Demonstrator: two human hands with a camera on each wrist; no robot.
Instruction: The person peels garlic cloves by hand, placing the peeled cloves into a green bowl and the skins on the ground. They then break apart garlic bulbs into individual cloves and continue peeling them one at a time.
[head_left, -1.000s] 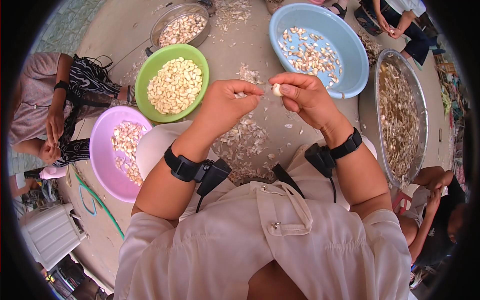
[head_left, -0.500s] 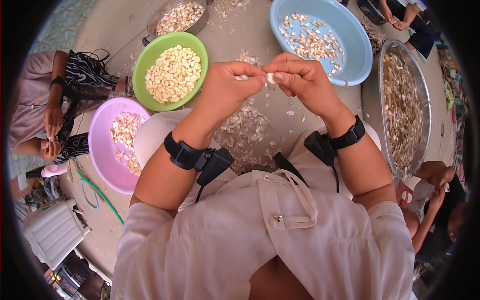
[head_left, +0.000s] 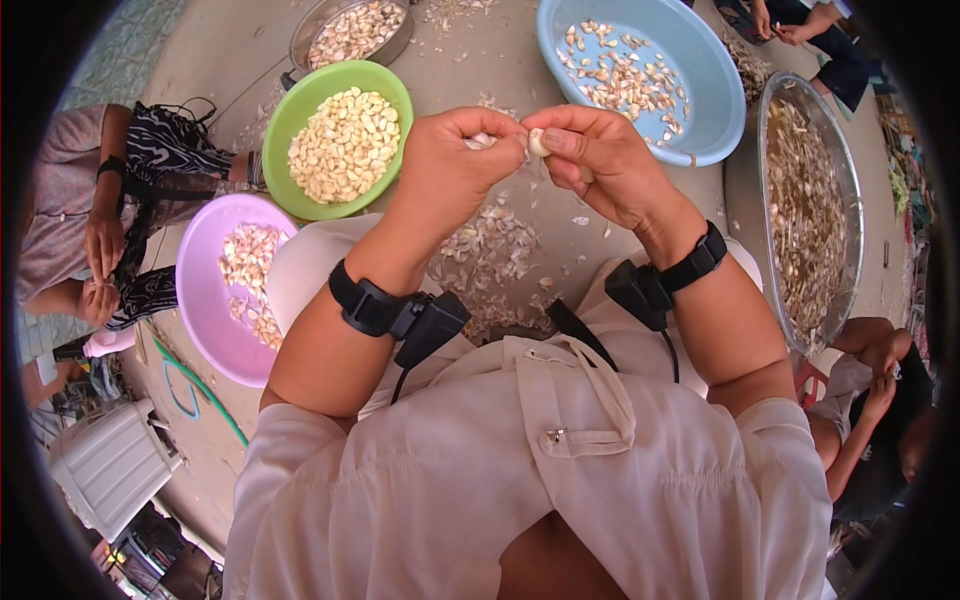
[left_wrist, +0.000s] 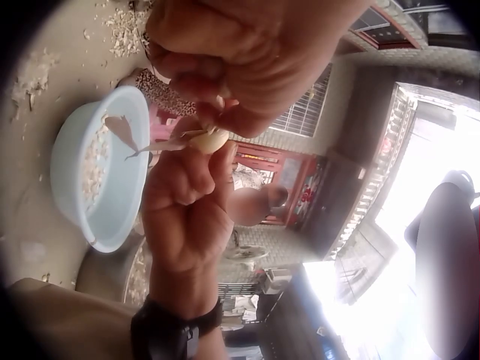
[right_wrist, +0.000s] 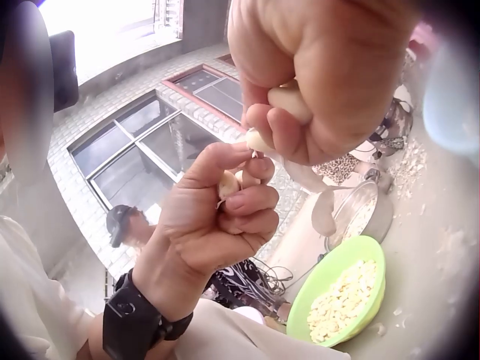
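Note:
In the head view both hands meet at the fingertips above a heap of garlic skins. My right hand pinches a pale garlic clove between thumb and forefinger. Another peeled clove sits tucked in its palm in the right wrist view. My left hand has thumb and forefinger right at the pinched clove. Its curled fingers hold further garlic cloves, partly hidden by the fingers. A strip of papery skin trails from the pinched clove in the left wrist view.
Peeled cloves fill a green basin; unpeeled ones lie in a pink basin, a blue basin and a metal pot. A large metal tub holds floating cloves and skins. Other people sit at both sides.
The hands, apart a second ago, have come together at the clove. Basins and floor have shifted slightly upward in the head view.

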